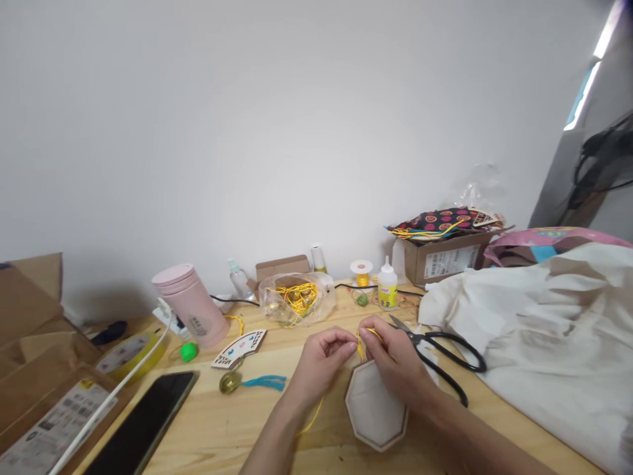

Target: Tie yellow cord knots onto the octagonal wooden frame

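Observation:
Yellow cord [360, 348] runs between my two hands above the table. My left hand [329, 359] pinches the cord between thumb and forefinger, and a loose tail trails down beside that forearm. On the other side my right hand [390, 359] also pinches the cord, its fingers curled. Below the cord hangs or rests a white panel with a brown octagonal-looking rim [378, 409], partly covered by my right hand and wrist. Black-handled scissors [425, 340] lie just right of my right hand. Left of my hands are a fan-shaped wooden piece [241, 348] and a blue tassel [264, 382].
A pink tumbler [192, 307], a phone [143, 422] and a tape roll [131, 353] stand or lie at left. Behind are a plastic bag of yellow cords [297, 300], a glue bottle [387, 287] and a thread spool [362, 274]. White cloth [548, 343] covers the right side.

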Tool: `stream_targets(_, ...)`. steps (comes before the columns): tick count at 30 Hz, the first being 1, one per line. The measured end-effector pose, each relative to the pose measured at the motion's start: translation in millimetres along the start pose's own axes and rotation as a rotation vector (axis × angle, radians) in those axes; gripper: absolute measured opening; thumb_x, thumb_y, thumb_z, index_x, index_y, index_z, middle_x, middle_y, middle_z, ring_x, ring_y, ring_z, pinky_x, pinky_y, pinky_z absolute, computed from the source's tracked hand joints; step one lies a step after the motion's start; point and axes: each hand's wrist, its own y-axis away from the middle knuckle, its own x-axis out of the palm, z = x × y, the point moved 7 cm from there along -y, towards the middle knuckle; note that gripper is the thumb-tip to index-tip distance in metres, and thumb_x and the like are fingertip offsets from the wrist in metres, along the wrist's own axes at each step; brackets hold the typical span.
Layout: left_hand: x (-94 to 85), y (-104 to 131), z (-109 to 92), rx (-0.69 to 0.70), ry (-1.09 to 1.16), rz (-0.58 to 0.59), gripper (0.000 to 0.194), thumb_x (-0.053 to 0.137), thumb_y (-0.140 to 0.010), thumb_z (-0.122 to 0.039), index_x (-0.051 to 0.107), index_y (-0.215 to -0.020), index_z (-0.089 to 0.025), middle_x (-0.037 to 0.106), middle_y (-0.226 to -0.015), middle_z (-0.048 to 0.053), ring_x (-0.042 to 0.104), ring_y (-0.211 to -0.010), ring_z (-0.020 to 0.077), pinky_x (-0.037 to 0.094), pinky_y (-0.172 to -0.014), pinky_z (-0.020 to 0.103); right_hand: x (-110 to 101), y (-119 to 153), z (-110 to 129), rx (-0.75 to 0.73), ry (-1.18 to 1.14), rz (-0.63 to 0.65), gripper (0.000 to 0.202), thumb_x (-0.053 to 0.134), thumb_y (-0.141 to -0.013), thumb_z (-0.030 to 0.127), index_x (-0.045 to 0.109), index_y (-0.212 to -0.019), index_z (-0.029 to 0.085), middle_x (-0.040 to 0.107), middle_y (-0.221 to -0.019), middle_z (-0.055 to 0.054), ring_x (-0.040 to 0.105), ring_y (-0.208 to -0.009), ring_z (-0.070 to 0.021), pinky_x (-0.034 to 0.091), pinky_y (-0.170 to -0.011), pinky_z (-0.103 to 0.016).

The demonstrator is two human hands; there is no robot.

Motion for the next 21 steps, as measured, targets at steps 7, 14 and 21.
stream_targets(7,-4.1,0,-7,0.062,-0.051,-0.051,0.009,0.057,-0.069,-0.022,0.061,-0.066,-0.015,0.059,-0.066,0.0,0.05,-0.065,0.0124,0.038,-0.063,0.021,0,0,2,-0.014,0.057,0.026,0.018,0.033,-0.087,0.027,0.047,-0.077,0.02,0.042,-0.052,0.005,0.041,-0.048,-0.012,0.028,-0.047,-0.021)
stream_targets(14,-4.7,-3,6,-0.038,0.04,-0.074,0.016,0.063,-0.064,-0.024,0.059,-0.077,-0.016,0.062,-0.076,0.003,0.055,-0.072,0.0146,0.041,-0.068,0.024,2,2,3,-0.038,0.172,0.065,0.018,0.033,-0.087,0.028,0.049,-0.082,0.022,0.052,-0.058,0.002,0.046,-0.052,-0.0137,0.03,-0.05,-0.022)
stream_targets(21,-14.1,1,-11,-0.004,-0.091,-0.087,0.015,0.059,-0.067,-0.027,0.06,-0.061,-0.013,0.056,-0.06,0.001,0.05,-0.062,0.0126,0.038,-0.059,0.02,5,2,0,-0.023,0.215,0.068,0.019,0.033,-0.087,0.028,0.049,-0.079,0.022,0.056,-0.063,0.001,0.049,-0.054,-0.0148,0.032,-0.052,-0.023)
